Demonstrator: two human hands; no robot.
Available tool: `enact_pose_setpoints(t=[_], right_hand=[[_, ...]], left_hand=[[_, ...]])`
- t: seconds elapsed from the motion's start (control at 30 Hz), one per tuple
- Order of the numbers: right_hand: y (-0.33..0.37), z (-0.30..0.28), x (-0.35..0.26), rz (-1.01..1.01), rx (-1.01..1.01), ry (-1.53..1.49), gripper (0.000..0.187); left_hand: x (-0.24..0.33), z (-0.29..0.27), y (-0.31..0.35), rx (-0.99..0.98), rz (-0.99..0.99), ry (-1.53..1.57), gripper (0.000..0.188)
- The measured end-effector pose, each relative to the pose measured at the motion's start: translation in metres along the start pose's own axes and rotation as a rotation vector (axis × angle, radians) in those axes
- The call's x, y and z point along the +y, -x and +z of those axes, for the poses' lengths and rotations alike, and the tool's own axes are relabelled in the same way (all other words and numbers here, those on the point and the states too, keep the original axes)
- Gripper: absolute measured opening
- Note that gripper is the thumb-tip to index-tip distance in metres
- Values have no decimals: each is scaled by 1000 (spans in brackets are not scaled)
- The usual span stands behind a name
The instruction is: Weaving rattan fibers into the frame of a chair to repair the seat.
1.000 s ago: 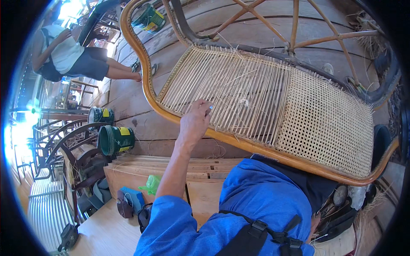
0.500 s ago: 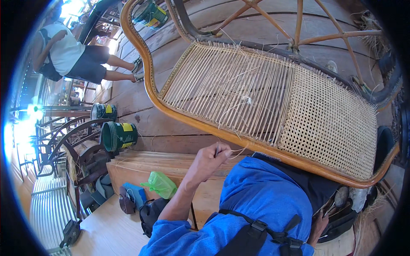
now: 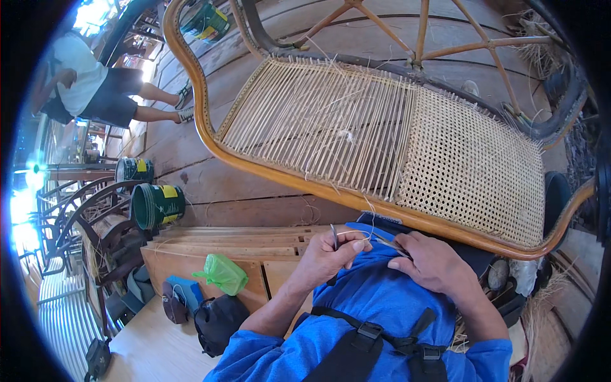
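Observation:
A chair frame of varnished rattan point(image 3: 273, 169) stands tilted before me, its panel partly woven. Close cane mesh point(image 3: 474, 169) fills the right part; the left part carries parallel cane strands point(image 3: 280, 121) with loose fibres on them. My left hand point(image 3: 328, 258) is closed on a thin cane strand point(image 3: 373, 219), which runs up to the frame's near rail. A dark, slim pointed tool also passes through its fingers; its kind is unclear. Beside it, my right hand point(image 3: 436, 261) grips what look like metal scissors point(image 3: 386, 243), blades toward the strand.
A wooden bench with stacked boards point(image 3: 210, 242) lies at my left, bearing a green plastic bag point(image 3: 223, 275), a cap point(image 3: 174, 302) and a black bag point(image 3: 219, 323). Green buckets point(image 3: 156, 205) stand beyond. Another person point(image 3: 95, 76) stands far left. Cane scraps point(image 3: 541, 305) lie at right.
My right hand has come up from the black tray at the lower right to beside my left hand, bringing the scissors. My left hand still holds the strand. The whole view has shifted slightly.

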State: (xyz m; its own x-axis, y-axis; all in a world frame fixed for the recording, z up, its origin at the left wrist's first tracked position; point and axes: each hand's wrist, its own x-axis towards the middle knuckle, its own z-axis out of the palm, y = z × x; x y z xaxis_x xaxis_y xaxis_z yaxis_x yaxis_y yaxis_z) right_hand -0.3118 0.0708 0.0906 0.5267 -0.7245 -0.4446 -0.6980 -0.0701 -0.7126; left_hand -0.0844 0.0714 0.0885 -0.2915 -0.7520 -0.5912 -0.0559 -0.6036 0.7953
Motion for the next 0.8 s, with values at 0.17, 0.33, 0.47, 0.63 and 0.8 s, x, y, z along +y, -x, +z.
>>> enact_pose_setpoints(t=[0.17,0.33,0.47,0.63,0.8], right_hand=[[-15,4,-1,-73,-60,-62,47],[-5,8,14,5,-92,-23,46],[29,7,35,281,65,-93,45],[82,20,63,514,328,-266,40],[147,71,108,715,604,-486,42]], left_hand=[[-17,-12,7,-81,-12,-11,20],[-56,-48,13,-44,25,-311,23],[-65,-101,-1,64,-43,-1279,24],[32,-132,-62,614,248,-1109,23],[74,-163,-136,411,426,-1355,20]])
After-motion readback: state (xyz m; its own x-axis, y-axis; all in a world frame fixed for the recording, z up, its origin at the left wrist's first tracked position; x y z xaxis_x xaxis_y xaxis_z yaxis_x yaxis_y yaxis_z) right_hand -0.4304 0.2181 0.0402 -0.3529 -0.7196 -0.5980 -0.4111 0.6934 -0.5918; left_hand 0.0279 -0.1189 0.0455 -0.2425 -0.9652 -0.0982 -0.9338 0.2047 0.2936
